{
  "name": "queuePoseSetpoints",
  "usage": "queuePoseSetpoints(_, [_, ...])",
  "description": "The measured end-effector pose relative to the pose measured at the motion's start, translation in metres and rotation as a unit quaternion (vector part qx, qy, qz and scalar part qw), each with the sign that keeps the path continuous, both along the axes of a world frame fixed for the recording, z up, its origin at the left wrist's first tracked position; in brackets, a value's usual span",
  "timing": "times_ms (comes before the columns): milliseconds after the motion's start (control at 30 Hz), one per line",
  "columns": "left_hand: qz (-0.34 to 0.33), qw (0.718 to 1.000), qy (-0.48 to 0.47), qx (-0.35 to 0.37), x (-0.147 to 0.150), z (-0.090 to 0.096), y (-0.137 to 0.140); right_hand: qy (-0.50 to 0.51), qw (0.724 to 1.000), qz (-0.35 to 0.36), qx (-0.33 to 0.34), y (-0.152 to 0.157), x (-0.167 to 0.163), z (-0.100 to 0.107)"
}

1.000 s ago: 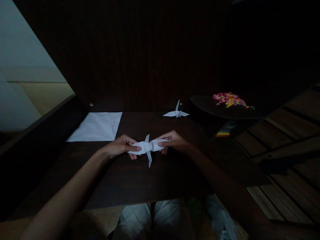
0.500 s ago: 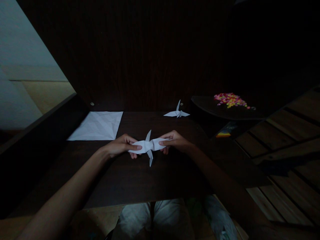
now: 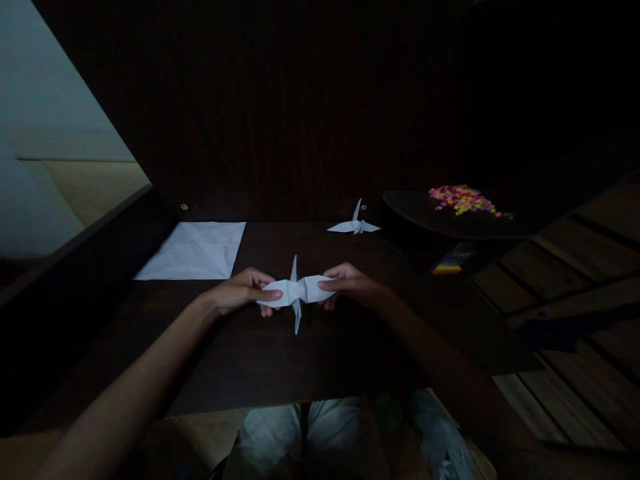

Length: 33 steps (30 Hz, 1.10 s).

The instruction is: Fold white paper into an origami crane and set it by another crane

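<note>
Here we are, low in the middle of the frame, and a white origami crane (image 3: 297, 291) is stretched between two hands just above the dark wooden tabletop (image 3: 300, 377). On the left, the left hand (image 3: 244, 292) is closed in a pinch, thumb flat along one wing, fingers curled beneath. Mirror that on the right: the right hand (image 3: 353, 285) has the other wing, thumb on top, fingers tucked under. The wings lie wide, the body sits flattened at centre, and two slim points run out, one up the frame, one down. It's too dim to say whether either is bent into a head.

This looks like the wing-spreading step, the folding mostly behind it. What's called for now, I'd judge, is a gentle, even outward pull; tug one side harder and the paper could tear or the body skew.

Further up, right of centre, a second crane (image 3: 355, 226) stands with wings out, a handy model. Left of centre, a creased white sheet (image 3: 197, 251) lies flat; upper right, small colourful pieces (image 3: 461, 200) crowd a rounded shelf (image 3: 420, 220).
</note>
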<state>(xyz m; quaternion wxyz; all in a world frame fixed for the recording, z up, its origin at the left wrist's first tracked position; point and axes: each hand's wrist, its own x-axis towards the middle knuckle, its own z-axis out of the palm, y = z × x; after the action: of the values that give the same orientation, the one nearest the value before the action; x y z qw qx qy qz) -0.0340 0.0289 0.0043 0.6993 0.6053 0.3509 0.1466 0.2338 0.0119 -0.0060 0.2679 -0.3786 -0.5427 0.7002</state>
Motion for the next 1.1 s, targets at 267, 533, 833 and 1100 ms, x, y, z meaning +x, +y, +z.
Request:
queuePoseSetpoints(267, [-0.011, 1.000, 0.009, -0.026, 0.004, -0.002, -0.004, -0.038, 0.997, 0.074, 0.003, -0.002, 0.007, 0.008])
queuePoseSetpoints(533, [0.064, 0.997, 0.017, -0.046, 0.004, 0.002, -0.001, -0.001, 1.000, -0.007, -0.030, 0.008, 0.009, -0.003])
queuePoseSetpoints(833, [0.150, 0.988, 0.038, -0.018, 0.005, 0.000, 0.004, 0.023, 0.979, -0.203, -0.007, 0.013, 0.003, -0.001])
queuePoseSetpoints(1100, [0.121, 0.988, 0.090, -0.022, 0.008, -0.005, 0.001, -0.092, 0.929, -0.285, 0.219, 0.007, -0.005, -0.009])
